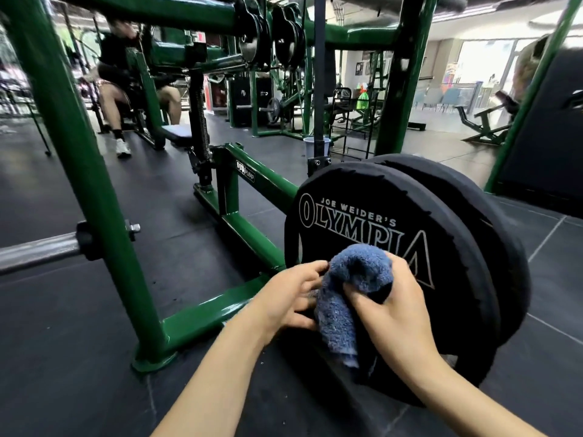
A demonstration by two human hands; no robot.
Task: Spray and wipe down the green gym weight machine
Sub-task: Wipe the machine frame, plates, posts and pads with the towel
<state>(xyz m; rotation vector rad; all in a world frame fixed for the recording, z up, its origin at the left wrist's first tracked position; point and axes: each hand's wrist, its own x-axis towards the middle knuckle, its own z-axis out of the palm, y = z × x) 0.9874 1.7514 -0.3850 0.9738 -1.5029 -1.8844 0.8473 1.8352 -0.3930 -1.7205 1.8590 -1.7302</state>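
Observation:
A blue terry cloth (344,298) is bunched against the face of a black Olympia weight plate (362,216) loaded on the green machine frame (252,234). My right hand (391,307) grips the cloth from the right, fingers curled over its top. My left hand (290,298) holds the cloth's left edge, fingertips on the fabric. A second black plate (479,216) sits behind the first. No spray bottle is visible near my hands.
A green upright post (82,190) stands to the left with a steel bar (38,250) sticking out. A seated person (116,89) uses a machine at the back left. A white bucket (315,146) and a green bottle (362,99) stand farther back.

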